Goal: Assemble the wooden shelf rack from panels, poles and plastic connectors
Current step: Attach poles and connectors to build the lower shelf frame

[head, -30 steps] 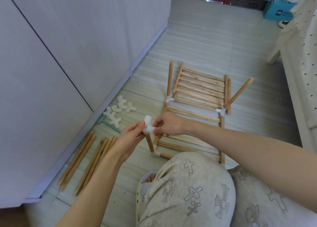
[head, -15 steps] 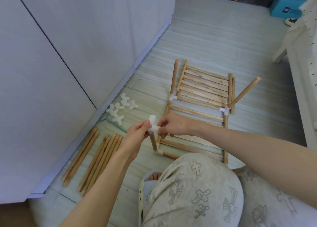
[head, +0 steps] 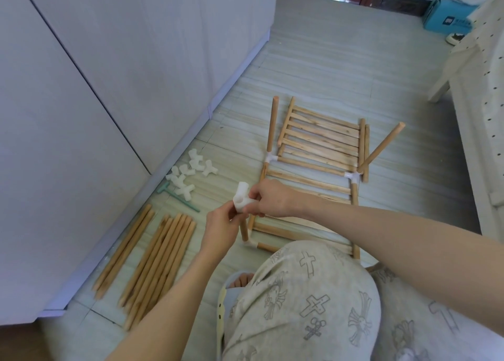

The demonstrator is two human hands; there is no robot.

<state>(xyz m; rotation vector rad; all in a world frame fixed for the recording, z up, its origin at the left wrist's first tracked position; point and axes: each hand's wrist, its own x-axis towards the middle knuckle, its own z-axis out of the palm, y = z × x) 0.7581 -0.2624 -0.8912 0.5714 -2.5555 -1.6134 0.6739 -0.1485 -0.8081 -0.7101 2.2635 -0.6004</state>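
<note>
A white plastic connector (head: 241, 200) sits on top of a short upright wooden pole (head: 243, 231) at the near left corner of the rack frame (head: 308, 173) lying on the floor. My left hand (head: 222, 225) pinches the connector from the left and below. My right hand (head: 270, 198) grips it from the right. A slatted wooden panel (head: 321, 135) lies inside the far part of the frame. Two more poles (head: 381, 148) stick up from white corner joints at the far corners.
Loose poles (head: 152, 262) lie in two bundles on the floor at the left, beside a white cabinet (head: 109, 88). Several spare white connectors (head: 188, 173) and a green tool (head: 177, 195) lie near them. My knees (head: 300, 300) fill the foreground. A bed (head: 480, 101) stands at right.
Both hands have stayed on the connector atop the upright pole, shifting only slightly. The camera view has drifted a little.
</note>
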